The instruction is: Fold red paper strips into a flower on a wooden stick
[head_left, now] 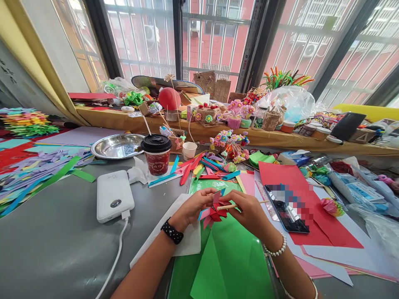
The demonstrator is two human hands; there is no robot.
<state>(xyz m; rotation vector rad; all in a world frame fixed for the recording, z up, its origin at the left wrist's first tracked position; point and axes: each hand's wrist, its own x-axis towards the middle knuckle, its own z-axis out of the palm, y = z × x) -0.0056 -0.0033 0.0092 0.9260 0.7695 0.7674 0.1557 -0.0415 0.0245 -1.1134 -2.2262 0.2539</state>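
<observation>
My left hand [199, 203], with a black dotted band on its wrist, pinches a small folded paper flower [216, 214] of red, pink and blue pieces. A thin wooden stick [229, 206] is gripped in my right hand [247, 209]; its blunt end meets the flower, and the other end points right toward the phone. Both hands are close together above a green paper sheet [230, 257] on the table. Fingers partly hide the flower's top and where the stick touches it. Just beyond lie several coloured paper strips [204, 168].
A white power bank [114, 195] with a cable lies left. Behind it stand a lidded coffee cup [156, 155], a metal plate [116, 146] and a small paper cup [189, 150]. A phone [288, 211] rests on red paper [336, 230] at right. Crafts crowd the window ledge [131, 119].
</observation>
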